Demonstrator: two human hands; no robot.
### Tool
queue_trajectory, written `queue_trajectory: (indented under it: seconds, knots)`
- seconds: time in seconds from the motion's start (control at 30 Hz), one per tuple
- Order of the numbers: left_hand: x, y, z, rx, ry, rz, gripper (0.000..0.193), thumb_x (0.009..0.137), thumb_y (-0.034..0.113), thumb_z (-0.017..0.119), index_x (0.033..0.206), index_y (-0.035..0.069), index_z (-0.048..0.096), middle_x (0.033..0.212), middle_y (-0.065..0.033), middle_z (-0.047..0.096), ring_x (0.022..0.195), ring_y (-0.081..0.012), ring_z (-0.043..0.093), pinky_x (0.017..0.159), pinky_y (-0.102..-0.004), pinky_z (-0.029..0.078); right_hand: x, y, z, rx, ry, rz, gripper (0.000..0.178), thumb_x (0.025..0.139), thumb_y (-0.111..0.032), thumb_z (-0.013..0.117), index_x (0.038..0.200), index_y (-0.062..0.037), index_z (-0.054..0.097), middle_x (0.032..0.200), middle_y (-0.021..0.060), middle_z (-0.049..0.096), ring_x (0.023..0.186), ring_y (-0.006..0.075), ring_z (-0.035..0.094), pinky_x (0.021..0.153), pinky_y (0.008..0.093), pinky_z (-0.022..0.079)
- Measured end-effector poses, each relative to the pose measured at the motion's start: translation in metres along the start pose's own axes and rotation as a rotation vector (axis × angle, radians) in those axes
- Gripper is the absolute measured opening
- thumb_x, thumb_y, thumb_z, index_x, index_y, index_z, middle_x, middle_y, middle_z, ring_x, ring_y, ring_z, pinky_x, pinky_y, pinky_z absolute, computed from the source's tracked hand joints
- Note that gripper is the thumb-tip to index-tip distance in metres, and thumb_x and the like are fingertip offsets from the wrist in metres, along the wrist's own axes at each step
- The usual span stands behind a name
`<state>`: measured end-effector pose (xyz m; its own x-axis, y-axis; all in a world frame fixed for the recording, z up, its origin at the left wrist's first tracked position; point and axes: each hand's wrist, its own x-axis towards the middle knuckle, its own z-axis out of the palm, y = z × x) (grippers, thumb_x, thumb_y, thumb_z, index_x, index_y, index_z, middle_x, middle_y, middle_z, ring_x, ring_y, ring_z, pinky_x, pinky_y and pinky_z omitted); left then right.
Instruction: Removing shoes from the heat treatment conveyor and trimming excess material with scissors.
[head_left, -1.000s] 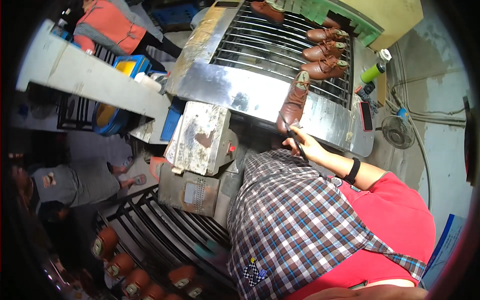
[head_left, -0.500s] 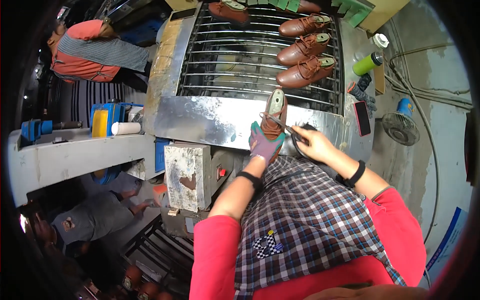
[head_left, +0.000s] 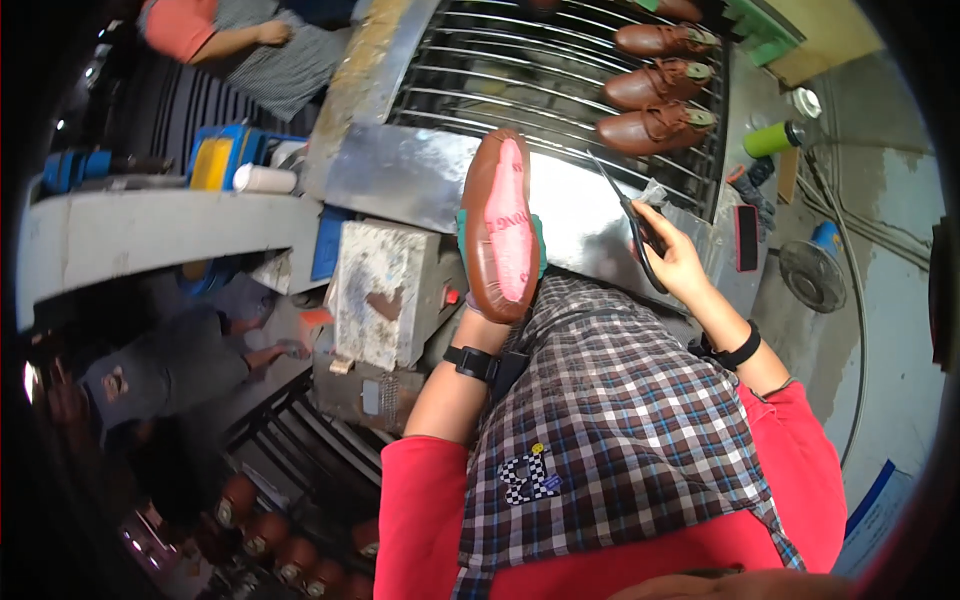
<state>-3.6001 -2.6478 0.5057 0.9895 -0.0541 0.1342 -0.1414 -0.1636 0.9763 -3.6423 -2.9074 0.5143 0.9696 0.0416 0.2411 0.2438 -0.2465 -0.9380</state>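
Note:
A brown leather shoe [head_left: 480, 255] is turned underside up in my left hand [head_left: 461, 237]. Its pink underside faces me, with the brown leather folded in around the rim. The left hand wears a green and purple glove, and its fingers wrap the shoe from behind, mostly hidden. Black-handled scissors [head_left: 645, 262] are in my bare right hand [head_left: 679, 258]. Their blades point up and away, toward the rack, apart from the shoe.
Several brown lace-up shoes [head_left: 655, 130] stand on a metal bar rack [head_left: 520, 80]. A phone [head_left: 746, 238], a green bottle [head_left: 771, 140] and a fan [head_left: 812, 277] are at the right. A worn white box [head_left: 385, 290] stands left. Two people are at the left.
My left hand has turned the shoe over, from its opening up to its underside up. The scissors have moved away from the shoe to the right. My view has shifted.

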Motion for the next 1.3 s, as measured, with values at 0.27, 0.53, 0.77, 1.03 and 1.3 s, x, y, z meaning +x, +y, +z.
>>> queue_trajectory:
  seconds: [0.27, 0.53, 0.77, 1.03, 1.3]
  knots:
    - [-0.03, 0.05, -0.028, -1.869, 0.004, -0.478, 0.052, 0.092, 0.033, 0.062, 0.128, -0.001, 0.048, 0.117, -0.0192, 0.059, 0.101, -0.0305, 0.06, 0.087, -0.0418, 0.053, 0.014, -0.068, 0.011, -0.329, -0.357, -0.244, 0.062, 0.072, -0.005, 0.065, 0.132, -0.005, 0.053, 0.093, 0.0093, 0.062, 0.083, 0.0224, 0.062, 0.079, 0.0319, 0.05]
    - [-0.021, 0.141, -0.213, -1.126, -0.301, -0.902, 0.06, 0.094, 0.045, 0.057, 0.136, 0.004, 0.045, 0.129, -0.0121, 0.055, 0.113, -0.0221, 0.057, 0.096, -0.0356, 0.049, -0.03, -0.184, 0.139, 0.816, 0.042, 0.863, 0.055, 0.097, -0.05, 0.049, 0.133, -0.0095, 0.044, 0.088, 0.0063, 0.063, 0.057, 0.0113, 0.056, 0.052, 0.0235, 0.048]
    - [-0.032, 0.237, -0.354, 0.494, -0.874, 0.193, 0.085, 0.053, 0.035, 0.089, 0.125, 0.005, 0.055, 0.116, -0.0148, 0.061, 0.106, -0.0306, 0.061, 0.092, -0.0392, 0.049, 0.004, -0.255, 0.246, 1.307, -0.613, 1.324, 0.077, 0.087, -0.068, 0.047, 0.126, -0.0032, 0.055, 0.115, 0.0163, 0.066, 0.096, 0.0283, 0.067, 0.079, 0.0415, 0.057]
    - [-0.175, 0.346, -0.432, 0.816, -0.647, 0.256, 0.093, 0.051, 0.022, 0.077, 0.139, 0.015, 0.048, 0.136, -0.017, 0.05, 0.131, -0.0347, 0.042, 0.11, -0.0485, 0.033, -0.022, -0.387, 0.341, 0.944, -1.119, 0.935, 0.093, 0.079, -0.064, 0.065, 0.143, -0.0029, 0.038, 0.137, 0.0157, 0.051, 0.122, 0.0253, 0.052, 0.104, 0.0397, 0.041]
    - [-0.394, 0.411, -0.389, -0.069, 0.48, -0.023, 0.078, 0.076, 0.016, 0.077, 0.143, 0.013, 0.036, 0.136, -0.0097, 0.043, 0.115, -0.0221, 0.051, 0.097, -0.0374, 0.045, -0.093, -0.476, 0.368, 0.897, -1.075, 0.119, 0.099, 0.077, -0.059, 0.071, 0.147, -0.0032, 0.029, 0.143, 0.0167, 0.044, 0.129, 0.0264, 0.046, 0.109, 0.0397, 0.035]
